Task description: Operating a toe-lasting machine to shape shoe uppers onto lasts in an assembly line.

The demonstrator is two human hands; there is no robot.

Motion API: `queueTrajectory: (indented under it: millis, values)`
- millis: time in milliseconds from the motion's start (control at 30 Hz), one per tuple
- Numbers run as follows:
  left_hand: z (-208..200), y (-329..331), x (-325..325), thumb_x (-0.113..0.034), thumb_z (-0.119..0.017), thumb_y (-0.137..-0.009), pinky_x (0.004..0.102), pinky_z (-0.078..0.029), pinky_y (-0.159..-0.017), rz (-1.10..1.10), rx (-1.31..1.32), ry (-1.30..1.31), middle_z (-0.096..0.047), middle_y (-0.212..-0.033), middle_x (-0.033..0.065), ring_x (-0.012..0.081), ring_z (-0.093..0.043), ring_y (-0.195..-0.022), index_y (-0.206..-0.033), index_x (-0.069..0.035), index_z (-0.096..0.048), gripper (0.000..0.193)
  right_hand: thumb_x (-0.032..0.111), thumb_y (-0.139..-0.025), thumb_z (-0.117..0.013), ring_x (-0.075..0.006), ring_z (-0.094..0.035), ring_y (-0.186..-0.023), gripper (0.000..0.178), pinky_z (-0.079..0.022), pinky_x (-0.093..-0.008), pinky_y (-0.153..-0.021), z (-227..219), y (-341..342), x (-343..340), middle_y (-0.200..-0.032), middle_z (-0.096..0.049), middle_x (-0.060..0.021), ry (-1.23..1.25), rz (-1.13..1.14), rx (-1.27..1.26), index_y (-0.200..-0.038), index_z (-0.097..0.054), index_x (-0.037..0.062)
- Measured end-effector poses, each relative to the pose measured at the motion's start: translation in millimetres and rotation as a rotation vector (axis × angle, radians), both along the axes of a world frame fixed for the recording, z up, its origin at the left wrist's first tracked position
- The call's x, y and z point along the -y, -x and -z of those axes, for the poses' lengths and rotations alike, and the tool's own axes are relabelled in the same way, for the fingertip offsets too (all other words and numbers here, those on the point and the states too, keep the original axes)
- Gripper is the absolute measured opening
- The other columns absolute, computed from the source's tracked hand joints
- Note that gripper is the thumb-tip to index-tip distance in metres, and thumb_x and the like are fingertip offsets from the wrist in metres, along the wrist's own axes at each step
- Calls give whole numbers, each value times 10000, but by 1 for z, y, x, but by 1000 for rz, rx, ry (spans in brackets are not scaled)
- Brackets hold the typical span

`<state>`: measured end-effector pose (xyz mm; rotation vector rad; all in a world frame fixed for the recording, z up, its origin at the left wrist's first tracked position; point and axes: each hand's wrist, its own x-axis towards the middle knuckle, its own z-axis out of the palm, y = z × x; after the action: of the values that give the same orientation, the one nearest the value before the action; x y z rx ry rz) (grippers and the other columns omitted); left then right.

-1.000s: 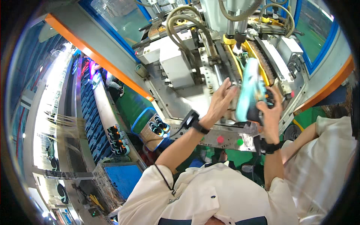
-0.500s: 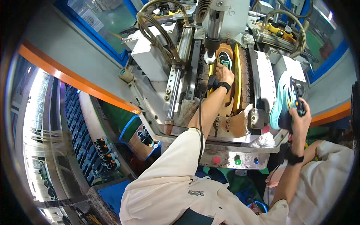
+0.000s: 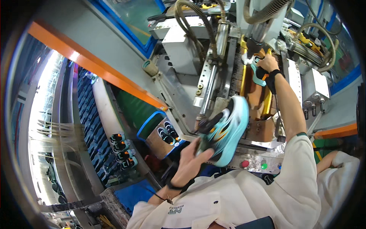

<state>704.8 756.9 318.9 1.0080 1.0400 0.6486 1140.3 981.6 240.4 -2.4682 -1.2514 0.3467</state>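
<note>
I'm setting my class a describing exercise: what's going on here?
A cream-shirted person works at a grey metal machine. Their left hand holds a turquoise-soled, black-and-white sports shoe. Their right hand is at another turquoise-soled shoe inside the machine's yellow-sided trough. The first shoe is outside the trough.

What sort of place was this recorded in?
Probably a shoe factory: a machine with hoses and metal cylinders stands ahead, the left hand holds a sports shoe, and more shoes sit along what looks like a conveyor.
</note>
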Motion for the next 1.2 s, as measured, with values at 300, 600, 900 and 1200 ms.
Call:
queueTrajectory:
  millis: [300,600,900,1200]
  values:
    - [0,69,102,-56,-591,-925,320,-520,-828,-616,55,-220,-549,-1250,179,221,-607,-998,-1287,-50,-531,367,180,-749,-633,-405,-667,-912,427,-537,-458,-781,52,32,-14,-951,-668,-269,-136,124,116,-1067,-467,-51]
    - [16,57,127,-159,-616,-923,301,-522,-792,-759,295,-15,-651,-1085,80,143,-637,-975,-1166,12,-570,301,79,-822,-597,-309,-648,-789,80,-516,-420,-681,-17,205,229,-834,-650,-141,-626,-713,-187,-888,-610,35]
    - [12,37,146,-137,-604,-922,197,-466,-631,-791,177,91,-638,-1024,20,99,-608,-847,-1185,-21,-558,291,136,-828,-559,-346,-516,-1086,214,-513,-453,-733,186,279,283,-1072,-530,-153,-280,-837,-159,-1026,-540,56]
    - [5,35,149,-182,-589,-946,194,-485,-599,-780,159,-21,-623,-1007,51,134,-626,-876,-1078,-13,-586,215,200,-894,-544,-289,-643,-681,233,-526,-392,-652,-19,194,247,-780,-666,-121,-564,-840,-573,-1073,-569,52]
